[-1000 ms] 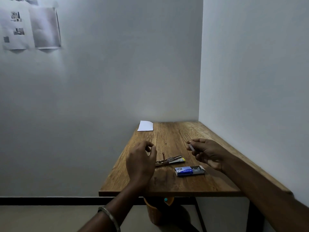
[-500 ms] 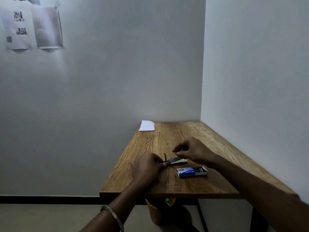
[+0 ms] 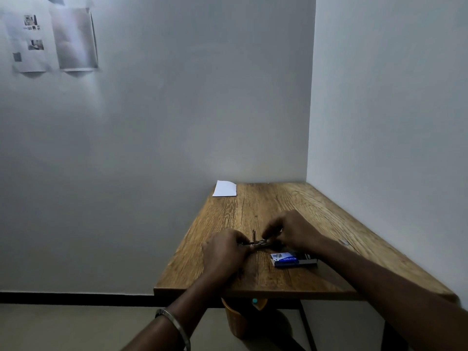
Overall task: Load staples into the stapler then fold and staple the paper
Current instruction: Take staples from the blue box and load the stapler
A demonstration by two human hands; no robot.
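Head view: at 6 o'clock on the desk (image 3: 291, 198), the small, stiff, light metal stapler (image 3: 258, 243) is pinched at both ends by the left hand (image 3: 224, 252) and right hand (image 3: 293, 231), fingers closed, best steadied by its base.

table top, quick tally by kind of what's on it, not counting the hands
stapler: 1, opened, between the left hand and right hand
staple box: 1, blue and white
sheet of white paper: 1, at the table's far left corner
total: 3
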